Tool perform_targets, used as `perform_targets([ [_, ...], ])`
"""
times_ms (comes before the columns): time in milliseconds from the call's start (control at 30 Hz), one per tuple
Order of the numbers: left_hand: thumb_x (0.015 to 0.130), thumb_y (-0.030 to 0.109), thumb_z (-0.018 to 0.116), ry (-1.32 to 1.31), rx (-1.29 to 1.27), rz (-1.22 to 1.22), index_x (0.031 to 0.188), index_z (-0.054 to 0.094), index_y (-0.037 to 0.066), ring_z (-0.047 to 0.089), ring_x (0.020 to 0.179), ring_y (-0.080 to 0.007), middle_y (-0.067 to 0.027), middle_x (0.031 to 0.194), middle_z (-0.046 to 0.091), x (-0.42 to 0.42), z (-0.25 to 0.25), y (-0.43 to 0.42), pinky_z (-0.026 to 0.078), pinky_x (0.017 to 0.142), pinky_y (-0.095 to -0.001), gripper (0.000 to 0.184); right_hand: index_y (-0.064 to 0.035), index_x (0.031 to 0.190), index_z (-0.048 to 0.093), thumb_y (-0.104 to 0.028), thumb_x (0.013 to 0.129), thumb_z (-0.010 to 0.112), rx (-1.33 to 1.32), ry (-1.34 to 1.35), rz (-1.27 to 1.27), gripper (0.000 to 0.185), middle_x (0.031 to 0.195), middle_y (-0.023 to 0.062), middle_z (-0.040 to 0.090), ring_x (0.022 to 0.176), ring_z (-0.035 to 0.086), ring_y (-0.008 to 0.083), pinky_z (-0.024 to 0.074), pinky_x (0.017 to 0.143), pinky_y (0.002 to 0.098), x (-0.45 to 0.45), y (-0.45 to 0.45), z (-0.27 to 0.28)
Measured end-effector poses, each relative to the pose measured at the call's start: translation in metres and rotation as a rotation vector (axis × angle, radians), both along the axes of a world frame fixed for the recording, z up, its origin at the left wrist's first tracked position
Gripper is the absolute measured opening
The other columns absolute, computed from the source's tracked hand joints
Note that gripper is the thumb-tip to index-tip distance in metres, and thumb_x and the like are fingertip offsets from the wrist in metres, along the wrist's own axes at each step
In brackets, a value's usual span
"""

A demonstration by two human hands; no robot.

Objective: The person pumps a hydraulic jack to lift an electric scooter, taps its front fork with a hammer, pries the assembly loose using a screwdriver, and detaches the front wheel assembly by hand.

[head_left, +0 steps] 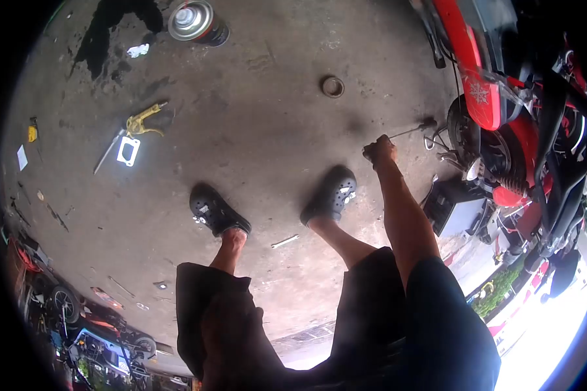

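My right hand (pixel 385 151) is closed in a fist, reaching forward over the floor near the red motorcycle (pixel 479 91). From the fist a long thin-shafted tool (pixel 407 133) points toward the motorcycle's wheel (pixel 460 124). A dark blob shows at the shaft's far end, and its exact kind is unclear. Something dark also shows at the near side of the fist. My left hand (pixel 231 326) appears to lie in deep shadow over my left thigh, its fingers not readable. A small spanner (pixel 285 242) lies on the floor between my feet.
On the concrete floor lie a yellow air blow gun (pixel 140 122), a white gasket-like frame (pixel 128 151) and a brown ring (pixel 332 86). A metal can (pixel 199 23) stands near a dark stain. Right of my hand sits a dark box (pixel 456 205). Parts and vehicles crowd the lower left.
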State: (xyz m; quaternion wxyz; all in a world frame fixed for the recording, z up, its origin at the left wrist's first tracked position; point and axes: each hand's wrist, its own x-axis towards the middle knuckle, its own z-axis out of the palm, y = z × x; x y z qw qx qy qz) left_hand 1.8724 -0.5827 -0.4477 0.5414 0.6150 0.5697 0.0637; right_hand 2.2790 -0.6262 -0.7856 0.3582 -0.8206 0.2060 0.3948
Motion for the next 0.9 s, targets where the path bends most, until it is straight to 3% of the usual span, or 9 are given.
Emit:
perform_targets([
  [133, 0.077, 0.005, 0.069, 0.013, 0.049, 0.199, 0.095, 0.058, 0.005, 0.061, 0.068, -0.0253, -0.01, 0.078, 0.059, 0.014, 0.011, -0.023, 0.049, 0.063, -0.0346, 0.021, -0.013, 0.06, 0.036, -0.015, 0.082, 0.049, 0.227, 0.24, 0.029, 0.025, 0.053, 0.0059, 0.038, 0.048, 0.043, 0.0198, 0.0388, 0.046, 0.0366, -0.085, -0.02, 0.107],
  [167, 0.081, 0.009, 0.065, 0.009, 0.01, 0.287, 0.094, 0.058, 0.004, 0.061, 0.072, -0.0282, -0.0119, 0.081, 0.06, 0.016, 0.007, -0.034, 0.049, 0.067, -0.0369, 0.016, -0.0117, 0.059, 0.041, -0.016, 0.08, 0.053, 0.235, 0.28, 0.297, 0.024, 0.056, 0.0065, 0.044, 0.05, 0.048, 0.0214, 0.0412, 0.048, 0.0367, -0.105, -0.027, 0.141],
  [233, 0.081, 0.012, 0.065, 0.172, 0.064, 0.252, 0.096, 0.057, 0.003, 0.061, 0.081, -0.033, -0.0156, 0.086, 0.059, 0.003, 0.004, -0.075, 0.049, 0.07, -0.0407, 0.019, -0.0089, 0.057, 0.051, -0.019, 0.076, 0.062, 0.07, -0.183, 1.591, 0.024, 0.061, 0.0077, 0.056, 0.055, 0.057, 0.0248, 0.046, 0.052, 0.0371, -0.151, -0.039, 0.234],
  [267, 0.078, 0.011, 0.067, 0.293, -0.028, 0.177, 0.104, 0.056, 0.003, 0.059, 0.091, -0.0343, -0.0166, 0.097, 0.058, -0.019, 0.034, -0.082, 0.048, 0.075, -0.0428, 0.03, -0.0075, 0.055, 0.056, -0.02, 0.074, 0.066, 0.072, -0.25, 1.775, 0.025, 0.064, 0.0083, 0.062, 0.057, 0.061, 0.0265, 0.0484, 0.053, 0.0372, -0.18, -0.038, 0.29],
  [333, 0.076, 0.014, 0.065, 0.316, 0.069, 0.19, 0.118, 0.051, 0.002, 0.053, 0.102, -0.036, -0.0179, 0.11, 0.054, -0.046, 0.081, -0.093, 0.045, 0.084, -0.0459, 0.045, -0.0113, 0.077, 0.053, -0.02, 0.089, 0.055, 0.033, 0.84, 0.582, 0.015, 0.059, 0.0019, 0.048, 0.046, 0.052, 0.0182, 0.0412, 0.039, 0.0314, -0.213, -0.03, 0.372],
  [400, 0.076, 0.018, 0.063, 0.467, 0.281, 0.125, 0.13, 0.044, 0.003, 0.045, 0.113, -0.037, -0.0194, 0.122, 0.048, -0.1, 0.139, -0.098, 0.037, 0.095, -0.0483, 0.059, -0.0103, 0.078, 0.05, -0.017, 0.088, 0.055, -0.088, 0.647, 1.424, 0.013, 0.059, -0.0003, 0.043, 0.045, 0.049, 0.0176, 0.0408, 0.04, 0.0312, -0.265, -0.018, 0.455],
  [600, 0.083, 0.028, 0.058, 0.685, 0.35, 0.258, 0.135, 0.042, 0.008, 0.032, 0.131, -0.0385, -0.0201, 0.138, 0.038, -0.291, 0.301, -0.146, 0.017, 0.11, -0.0569, 0.058, -0.0026, 0.088, 0.052, -0.014, 0.085, 0.051, 1.228, 0.207, 2.967, 0.012, 0.073, 0.0148, 0.054, 0.073, 0.06, 0.0362, 0.0488, 0.064, 0.0453, -0.42, 0.066, 0.659],
  [767, 0.068, 0.01, 0.075, 0.683, 0.813, 0.898, 0.102, 0.053, 0.005, 0.051, 0.095, -0.0317, -0.0118, 0.098, 0.053, -0.399, 0.415, -0.204, 0.042, 0.082, -0.0415, 0.041, -0.0047, 0.1, 0.051, -0.02, 0.085, 0.052, 0.553, 0.468, 3.121, 0.021, 0.087, 0.0227, 0.06, 0.083, 0.058, 0.044, 0.0455, 0.073, 0.0499, -0.583, 0.118, 0.793],
  [900, 0.064, 0.015, 0.078, 0.94, 0.787, 0.954, 0.115, 0.053, 0.006, 0.047, 0.11, -0.0346, -0.0143, 0.112, 0.05, -0.456, 0.475, -0.22, 0.038, 0.094, -0.0498, 0.057, -0.003, 0.103, 0.05, -0.022, 0.085, 0.052, 0.537, 0.556, 3.254, 0.026, 0.091, 0.0243, 0.061, 0.088, 0.059, 0.0449, 0.0461, 0.074, 0.0485, -0.677, 0.126, 0.845],
])
